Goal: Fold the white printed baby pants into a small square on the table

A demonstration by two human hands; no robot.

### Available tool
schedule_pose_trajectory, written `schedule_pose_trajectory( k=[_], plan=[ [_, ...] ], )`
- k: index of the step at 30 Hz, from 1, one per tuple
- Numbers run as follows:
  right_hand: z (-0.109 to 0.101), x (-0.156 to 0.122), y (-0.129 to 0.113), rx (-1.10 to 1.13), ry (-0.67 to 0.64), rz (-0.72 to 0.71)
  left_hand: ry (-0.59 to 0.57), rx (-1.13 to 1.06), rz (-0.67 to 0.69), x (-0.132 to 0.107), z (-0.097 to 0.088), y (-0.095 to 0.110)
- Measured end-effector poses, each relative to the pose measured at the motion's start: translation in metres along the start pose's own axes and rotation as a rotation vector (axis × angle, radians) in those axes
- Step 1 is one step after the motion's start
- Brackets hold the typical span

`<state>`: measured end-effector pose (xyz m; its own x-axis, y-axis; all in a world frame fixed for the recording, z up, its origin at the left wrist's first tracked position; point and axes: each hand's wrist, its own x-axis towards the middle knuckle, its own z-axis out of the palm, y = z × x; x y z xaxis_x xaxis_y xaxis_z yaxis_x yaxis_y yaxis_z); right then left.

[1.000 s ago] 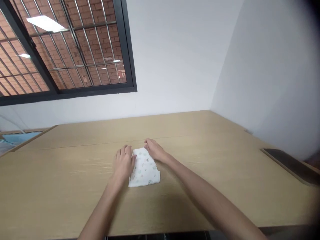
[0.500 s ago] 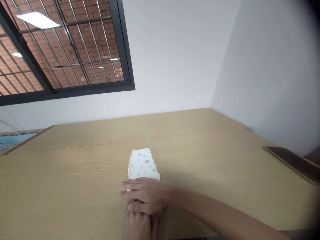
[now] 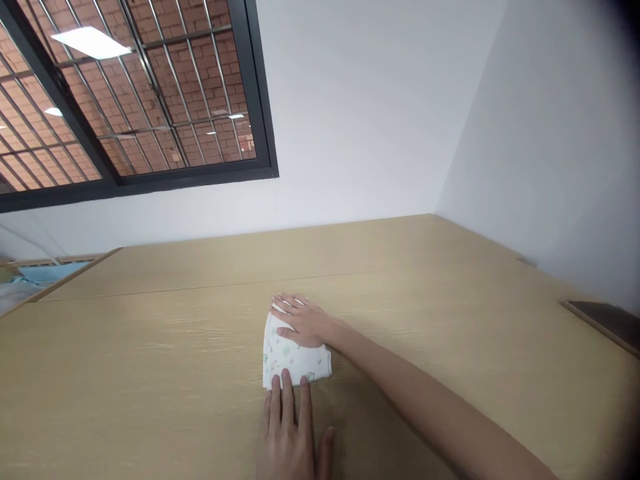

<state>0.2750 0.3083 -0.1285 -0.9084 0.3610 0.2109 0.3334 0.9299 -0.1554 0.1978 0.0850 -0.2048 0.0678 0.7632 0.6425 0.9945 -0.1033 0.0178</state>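
A small white cloth [image 3: 293, 357] with tiny coloured prints lies folded on the light wooden table [image 3: 150, 373]. My right hand [image 3: 300, 320] rests flat on its far half, fingers stretched out and pointing left. Just below, my left hand [image 3: 293, 433] lies flat on the table with its fingers spread, and the fingertips touch the cloth's near edge. Neither hand holds anything.
White walls meet in a corner behind the table. A black-framed window [image 3: 125, 100] with a grille shows a brick wall at the upper left. A dark flat object [image 3: 605, 323] lies at the table's right edge. Something blue [image 3: 45, 272] sits beyond the left end.
My right hand has slid from the cloth's near end up onto its far half. My left hand, which was tucked under the right, now lies flat at the near edge.
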Motion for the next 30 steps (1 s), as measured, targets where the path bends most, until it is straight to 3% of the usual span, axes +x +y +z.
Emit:
schedule_pose_trajectory(
  k=[6,12,14,18,23,27,30],
  plan=[
    [-0.008,0.001,0.016,-0.086,0.125,0.153,-0.01,0.008,0.0,0.001,-0.005,0.001],
    [-0.023,-0.031,-0.014,-0.092,0.26,0.167,-0.002,0.119,0.108,0.001,-0.005,-0.005],
    [-0.028,-0.046,-0.028,-0.005,0.23,0.132,0.017,0.131,0.158,0.003,-0.006,-0.009],
    [-0.04,-0.069,-0.044,0.178,0.051,0.082,-0.01,0.039,0.196,0.016,-0.019,-0.028],
    [-0.052,-0.082,-0.046,0.221,-0.147,0.113,-0.221,-0.244,0.219,0.043,-0.043,-0.075],
    [-0.055,-0.089,-0.043,0.296,-0.175,0.09,-0.302,-0.307,0.199,0.059,-0.045,-0.105],
    [-0.057,-0.093,-0.039,0.321,-0.183,0.103,-0.417,-0.404,0.134,0.071,-0.044,-0.112]
  ],
)
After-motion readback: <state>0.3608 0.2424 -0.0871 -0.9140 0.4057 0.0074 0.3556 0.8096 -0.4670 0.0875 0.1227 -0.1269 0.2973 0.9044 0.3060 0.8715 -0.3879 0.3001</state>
